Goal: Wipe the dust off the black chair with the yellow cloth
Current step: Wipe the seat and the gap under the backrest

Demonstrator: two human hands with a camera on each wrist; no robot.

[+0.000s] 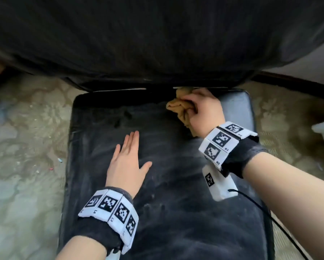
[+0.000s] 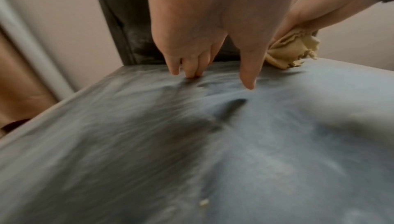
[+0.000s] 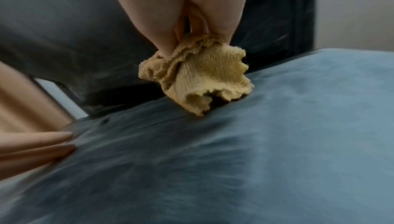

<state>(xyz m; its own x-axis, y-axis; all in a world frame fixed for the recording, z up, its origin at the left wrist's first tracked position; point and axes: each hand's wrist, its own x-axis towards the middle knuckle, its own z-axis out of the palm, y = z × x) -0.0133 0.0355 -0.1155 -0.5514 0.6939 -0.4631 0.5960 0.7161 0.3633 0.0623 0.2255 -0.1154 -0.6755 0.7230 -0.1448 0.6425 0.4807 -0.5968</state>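
The right hand (image 1: 202, 111) reaches to the back of the dusty seat (image 1: 157, 184) of the black chair (image 1: 157, 34), fingers curled tight around the bunched yellow cloth (image 1: 178, 105), which touches the seat. The left hand (image 1: 128, 164) lies flat mid-seat, fingers straight, close together. Wristband tags (image 1: 221, 141) read R2, R3.

Left wrist band (image 1: 108, 208): ring of white rectangular tiles, each printed with black square-code marker, small labels at tile edges. Black fabric cuff (image 1: 95, 235) beneath, forearm bare. Right wrist band (image 1: 226, 141): same white marker tiles over black fabric cuff (image 1: 245, 154). White box (image 1: 218, 182) with one marker below right wrist; thin black cable (image 1: 266, 214) leaving it.
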